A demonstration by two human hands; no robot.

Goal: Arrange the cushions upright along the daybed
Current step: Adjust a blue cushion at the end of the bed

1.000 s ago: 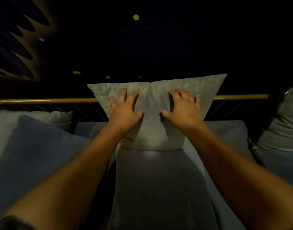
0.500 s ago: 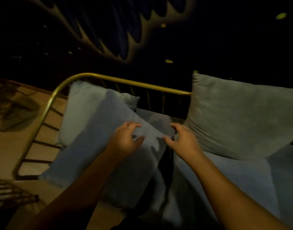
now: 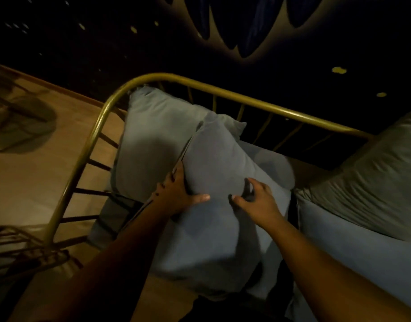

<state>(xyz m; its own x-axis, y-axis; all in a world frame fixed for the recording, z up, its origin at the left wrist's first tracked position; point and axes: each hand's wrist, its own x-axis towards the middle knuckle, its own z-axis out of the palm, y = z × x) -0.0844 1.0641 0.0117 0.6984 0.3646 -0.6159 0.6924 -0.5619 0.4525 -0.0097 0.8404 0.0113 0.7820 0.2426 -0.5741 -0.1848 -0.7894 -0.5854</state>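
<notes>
A blue cushion [image 3: 213,163] lies tilted near the daybed's left end. My left hand [image 3: 179,194] grips its left edge, fingers behind it and thumb on the front. My right hand [image 3: 255,198] rests on its front face with the fingers curled into the fabric. Behind it a pale grey cushion [image 3: 153,135] leans in the corner of the brass rail [image 3: 246,101]. At the right, a grey-green cushion [image 3: 374,182] stands against the back rail. The room is dim.
The blue daybed mattress [image 3: 339,240] runs to the right under the cushions. Wooden floor [image 3: 37,177] lies left of the rail, with a dark wire object [image 3: 18,247] at the lower left. A dark patterned wall rises behind the daybed.
My hands left the grey-green cushion standing against the back rail. My view swung left, and both hands came onto the blue cushion, with the left now gripping its edge.
</notes>
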